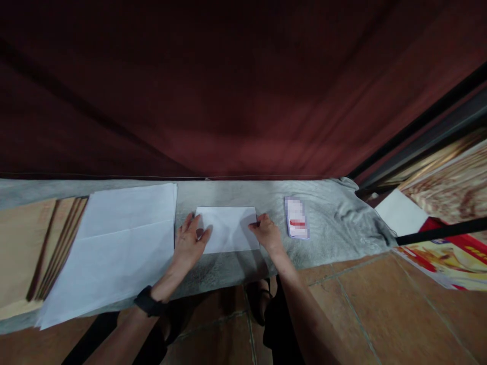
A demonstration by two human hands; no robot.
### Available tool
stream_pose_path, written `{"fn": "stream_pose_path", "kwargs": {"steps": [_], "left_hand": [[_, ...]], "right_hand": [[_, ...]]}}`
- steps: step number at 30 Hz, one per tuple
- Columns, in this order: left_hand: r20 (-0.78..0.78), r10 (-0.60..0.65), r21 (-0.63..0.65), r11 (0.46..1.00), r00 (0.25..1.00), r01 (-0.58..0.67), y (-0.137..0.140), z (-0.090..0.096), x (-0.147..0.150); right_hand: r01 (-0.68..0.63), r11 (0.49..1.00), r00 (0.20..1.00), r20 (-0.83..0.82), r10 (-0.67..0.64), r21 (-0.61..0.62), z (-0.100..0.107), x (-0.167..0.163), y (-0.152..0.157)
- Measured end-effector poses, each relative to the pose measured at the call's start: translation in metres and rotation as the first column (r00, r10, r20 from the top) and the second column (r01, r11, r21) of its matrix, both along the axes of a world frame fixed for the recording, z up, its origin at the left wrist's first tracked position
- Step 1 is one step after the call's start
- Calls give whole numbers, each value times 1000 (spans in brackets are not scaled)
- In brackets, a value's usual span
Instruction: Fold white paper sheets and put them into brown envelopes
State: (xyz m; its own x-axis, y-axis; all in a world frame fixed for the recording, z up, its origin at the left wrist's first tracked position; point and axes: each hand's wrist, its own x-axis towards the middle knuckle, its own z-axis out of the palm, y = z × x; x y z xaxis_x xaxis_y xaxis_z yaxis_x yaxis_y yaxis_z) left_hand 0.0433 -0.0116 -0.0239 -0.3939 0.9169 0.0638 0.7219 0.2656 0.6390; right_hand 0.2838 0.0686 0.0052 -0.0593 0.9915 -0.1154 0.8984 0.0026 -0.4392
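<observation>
A small white sheet of paper, perhaps folded, lies flat on the grey cloth in front of me. My left hand rests at its left edge, fingers spread and thumb apart on the paper. At the opposite edge, my right hand has its thumb on top of the sheet and its other fingers curled by the border, pinching it. Left of my left hand is a stack of larger white paper sheets with a crease across the top one. A dark band circles my left wrist.
Brown paper envelopes overlap at the far left. A phone lies right of my right hand on the grey cloth. A dark red curtain-like surface rises behind. Printed packaging and a black bar are at right.
</observation>
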Motion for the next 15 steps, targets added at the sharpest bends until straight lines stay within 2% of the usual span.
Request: {"fn": "stream_pose_path", "kwargs": {"steps": [5,7,9,11,13,14,15], "left_hand": [[7,-8,-2,1000,1000,8,4,-7,-7],[34,17,18,1000,999,-17,6,-6,-9],[88,59,49,997,994,-63,9,-3,-9],[185,109,62,991,977,-123,10,3,-8],[297,149,57,983,943,-174,11,11,-5],[344,165,56,979,925,-195,11,16,-4],[384,177,58,975,906,-215,11,20,-4]], "right_hand": [[-51,996,992,-118,42,-74,-1,-3,5],[-65,997,968,-244,51,-51,5,-6,8],[-45,997,898,-436,66,59,17,-7,11],[48,970,788,-606,109,237,32,-5,12],[161,899,740,-652,163,406,49,-3,8],[172,863,748,-633,199,474,55,-2,5],[129,837,774,-582,250,532,60,-2,1]]}}
